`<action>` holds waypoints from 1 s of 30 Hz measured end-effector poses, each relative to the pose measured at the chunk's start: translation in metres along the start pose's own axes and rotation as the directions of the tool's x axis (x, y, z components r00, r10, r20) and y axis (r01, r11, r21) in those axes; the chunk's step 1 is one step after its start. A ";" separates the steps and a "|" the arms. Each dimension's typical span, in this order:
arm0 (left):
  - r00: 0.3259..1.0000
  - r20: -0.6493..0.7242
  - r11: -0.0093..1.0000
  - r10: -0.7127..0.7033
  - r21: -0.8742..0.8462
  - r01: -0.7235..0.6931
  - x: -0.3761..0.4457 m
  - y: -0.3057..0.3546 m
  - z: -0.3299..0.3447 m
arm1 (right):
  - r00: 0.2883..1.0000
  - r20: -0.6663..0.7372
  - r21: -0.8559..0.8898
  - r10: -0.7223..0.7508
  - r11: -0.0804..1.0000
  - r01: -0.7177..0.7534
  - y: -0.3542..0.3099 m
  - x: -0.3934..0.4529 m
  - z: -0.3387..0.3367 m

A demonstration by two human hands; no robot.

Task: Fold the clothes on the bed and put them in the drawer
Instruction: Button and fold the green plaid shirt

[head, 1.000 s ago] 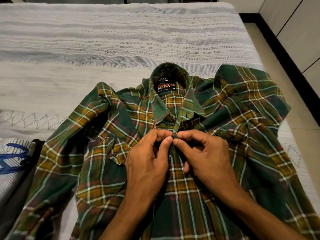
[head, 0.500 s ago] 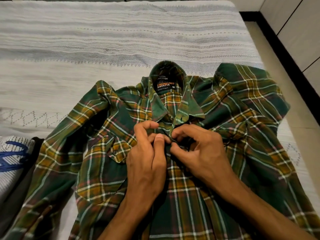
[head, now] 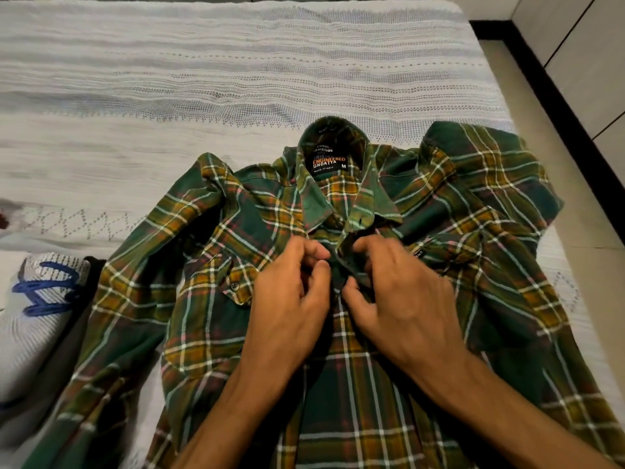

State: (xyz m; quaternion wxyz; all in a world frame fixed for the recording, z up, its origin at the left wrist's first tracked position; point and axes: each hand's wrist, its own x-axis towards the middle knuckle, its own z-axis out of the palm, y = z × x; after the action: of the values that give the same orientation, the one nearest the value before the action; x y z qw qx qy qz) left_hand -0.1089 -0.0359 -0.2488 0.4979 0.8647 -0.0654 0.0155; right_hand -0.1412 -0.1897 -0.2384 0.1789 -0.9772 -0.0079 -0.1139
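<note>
Green-and-mustard plaid flannel shirt (head: 216, 265) lies face up on the bed (head: 169, 79), collar away from the viewer, its hem cut off below. The left hand (head: 287, 306) and right hand (head: 402, 299) pinch the placket just under the collar — any button there is hidden by fingers. A white-and-blue garment (head: 40, 292) lies at left, partly out of frame.
</note>
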 end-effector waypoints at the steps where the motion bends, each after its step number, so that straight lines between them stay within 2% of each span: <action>1: 0.999 0.039 0.997 0.035 0.065 -0.038 -0.003 0.002 -0.003 | 0.999 0.030 -0.067 0.023 0.998 -0.021 0.003 0.001 -0.004; 3: 0.985 0.127 0.957 0.120 0.247 -0.149 -0.014 0.006 -0.011 | 0.995 0.065 -0.141 0.080 0.988 -0.070 0.007 0.000 -0.013; 5: 0.968 0.197 0.868 0.157 0.441 -0.231 -0.031 0.009 -0.019 | 0.992 0.057 -0.129 0.109 0.987 -0.101 0.010 -0.003 -0.020; 7: 0.959 0.233 0.778 0.161 0.568 -0.269 -0.047 0.013 -0.029 | 0.992 0.006 -0.011 0.124 0.992 -0.124 0.015 -0.007 -0.028; 9: 0.956 0.244 0.728 0.165 0.624 -0.285 -0.060 0.008 -0.038 | 0.987 -0.052 0.120 0.153 0.982 -0.146 0.022 -0.010 -0.037; 12: 0.954 0.295 0.643 0.052 0.721 -0.258 -0.076 0.012 -0.053 | 0.976 -0.043 0.179 0.213 0.963 -0.203 0.027 -0.027 -0.050; 14: 0.959 0.283 0.604 0.001 0.764 -0.226 -0.081 0.016 -0.057 | 0.977 -0.040 0.197 0.209 0.960 -0.198 0.023 -0.041 -0.053; 18: 0.972 0.235 0.590 0.021 0.782 -0.202 -0.085 0.023 -0.062 | 0.983 -0.019 0.206 0.181 0.963 -0.173 0.015 -0.061 -0.057; 21: 0.947 0.292 0.628 0.135 0.714 -0.310 -0.082 0.023 -0.068 | 0.976 0.022 0.176 0.218 0.960 -0.218 0.013 -0.065 -0.060; 23: 0.930 0.289 0.682 0.225 0.635 -0.363 -0.079 0.019 -0.068 | 0.966 0.023 0.191 0.259 0.947 -0.259 0.013 -0.067 -0.062; 25: 0.922 0.306 0.762 0.239 0.529 -0.373 -0.078 0.019 -0.068 | 0.954 0.011 0.290 0.300 0.912 -0.290 0.016 -0.070 -0.063; 26: 0.921 0.311 0.796 0.233 0.483 -0.364 -0.078 0.018 -0.068 | 0.941 0.046 0.411 0.334 0.853 -0.323 0.018 -0.070 -0.063; 28: 0.922 0.339 0.846 0.186 0.422 -0.326 -0.077 0.017 -0.069 | 0.905 0.208 0.669 0.371 0.621 -0.408 0.018 -0.069 -0.065; 29: 0.918 0.367 0.854 0.150 0.420 -0.307 -0.076 0.016 -0.069 | 0.893 0.263 0.727 0.366 0.533 -0.433 0.019 -0.068 -0.065; 30: 0.912 0.393 0.850 0.116 0.436 -0.296 -0.075 0.013 -0.067 | 0.893 0.285 0.738 0.348 0.515 -0.437 0.021 -0.068 -0.063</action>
State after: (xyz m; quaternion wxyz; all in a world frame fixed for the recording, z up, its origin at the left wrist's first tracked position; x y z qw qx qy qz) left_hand -0.1819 0.0227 -0.2109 0.2397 0.9378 -0.2414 -0.0696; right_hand -0.2197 -0.2297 -0.2032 0.6084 -0.7784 0.1550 -0.0058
